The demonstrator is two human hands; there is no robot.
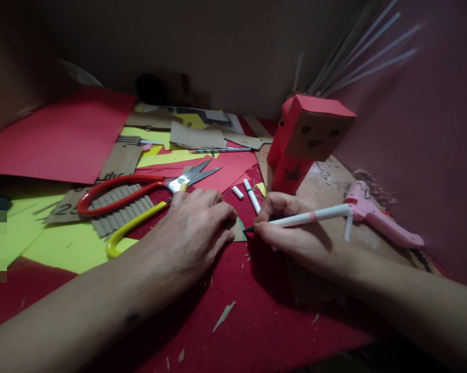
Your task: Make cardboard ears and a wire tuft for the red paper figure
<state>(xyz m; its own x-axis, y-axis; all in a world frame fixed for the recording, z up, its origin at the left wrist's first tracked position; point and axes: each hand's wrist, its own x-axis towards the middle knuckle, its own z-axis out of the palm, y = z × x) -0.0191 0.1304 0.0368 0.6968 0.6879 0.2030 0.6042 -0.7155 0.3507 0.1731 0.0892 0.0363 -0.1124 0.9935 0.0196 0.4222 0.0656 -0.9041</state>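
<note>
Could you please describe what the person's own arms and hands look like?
Both the left hand and the right hand are ungloved. The left forearm and right forearm show no sleeves, watch or bracelet, and no rings are visible. A small dark mark shows on the left forearm, too blurred to identify.

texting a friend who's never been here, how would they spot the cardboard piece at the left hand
On the red table, find the left hand and the right hand, which holds a white pen. Between them, a small piece of cardboard pokes out from the left hand, at the pen's tip. Unlike the larger cardboard scraps farther back, it has a green line along its edge.
</note>
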